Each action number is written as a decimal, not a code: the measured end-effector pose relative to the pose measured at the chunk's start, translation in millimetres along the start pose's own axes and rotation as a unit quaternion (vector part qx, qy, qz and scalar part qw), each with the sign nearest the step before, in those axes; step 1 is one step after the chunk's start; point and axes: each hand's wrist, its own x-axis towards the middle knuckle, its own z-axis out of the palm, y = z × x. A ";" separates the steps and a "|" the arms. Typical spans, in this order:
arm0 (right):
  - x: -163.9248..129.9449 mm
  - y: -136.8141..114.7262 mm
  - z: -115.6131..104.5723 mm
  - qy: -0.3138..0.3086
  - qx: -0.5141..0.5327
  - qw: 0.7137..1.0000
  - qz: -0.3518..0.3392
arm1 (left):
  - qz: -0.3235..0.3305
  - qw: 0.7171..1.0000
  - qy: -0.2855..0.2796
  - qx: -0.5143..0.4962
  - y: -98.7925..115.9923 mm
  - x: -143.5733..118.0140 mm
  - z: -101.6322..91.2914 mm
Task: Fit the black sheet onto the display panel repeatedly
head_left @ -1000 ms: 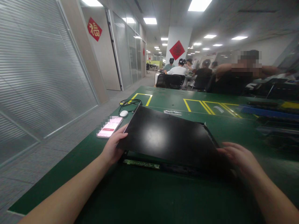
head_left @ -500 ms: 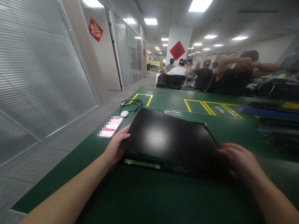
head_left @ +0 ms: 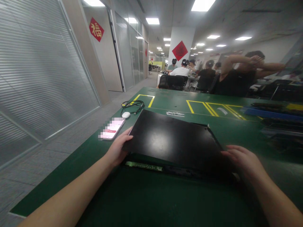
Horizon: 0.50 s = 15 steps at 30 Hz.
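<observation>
A glossy black screen panel [head_left: 175, 138] lies tilted in front of me, over a dark frame on the table. Along the near side of that frame shows a strip of green circuit board [head_left: 144, 166]. My left hand [head_left: 119, 146] is closed on the panel's left edge, thumb on top and the other fingers mostly hidden beneath. At the right edge, my right hand [head_left: 241, 157] grips with its fingertips; its lower part is in shadow. A raised corner of the frame stands out past the panel at the far right.
The green table [head_left: 165, 198] bears a phone [head_left: 113, 128], a small white oval object [head_left: 126, 115] and a coiled black cable [head_left: 132, 105] at left. White strips [head_left: 175, 114] lie beyond the panel. Dark items with a blue edge [head_left: 258, 112] are stacked at right. People sit behind the table.
The panel's left side and my left hand have shifted very slightly, the near edge a little lower or to the right. My right hand stays at the right edge.
</observation>
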 end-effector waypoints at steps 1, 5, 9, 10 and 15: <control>0.6 0.5 -0.1 -0.002 0.010 1.000 0.014 | 0.000 1.000 0.002 -0.002 -0.2 0.2 -0.3; -2.1 -4.1 0.4 -0.004 0.027 0.998 0.048 | -0.006 1.000 0.006 -0.005 0.4 0.1 -0.5; -7.9 -10.9 1.0 0.001 0.016 0.999 0.049 | -0.013 1.000 0.007 -0.008 0.7 -0.2 0.3; -8.8 -11.7 1.1 0.003 0.014 0.999 0.048 | -0.013 1.000 0.006 -0.008 0.4 -0.1 0.3; -8.4 -10.3 1.0 0.014 0.002 1.000 0.025 | -0.013 1.000 -0.005 -0.005 -1.9 1.1 -1.7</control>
